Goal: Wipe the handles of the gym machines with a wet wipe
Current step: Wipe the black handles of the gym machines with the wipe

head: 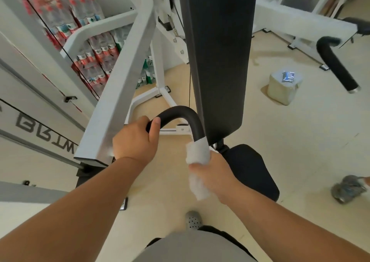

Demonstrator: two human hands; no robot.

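- Beside the backrest pad [220, 51], a curved black handle [180, 112] arched.
- The left hand [134, 139] gripped its left end, fingers curled round.
- The right hand [214, 171] had its fingers wrapped over a wet wipe [197, 151] round its right end.

Head-worn wide-angle view, looking forward and steeply down over the person's own arms, which enter from the bottom edge. The left hand [136, 139] and the right hand [212, 173] with its wipe [197, 149], both on the handle [180, 111], lie close, near centre; the floor [280, 141] and a far handle [338, 65] recede toward the upper right.
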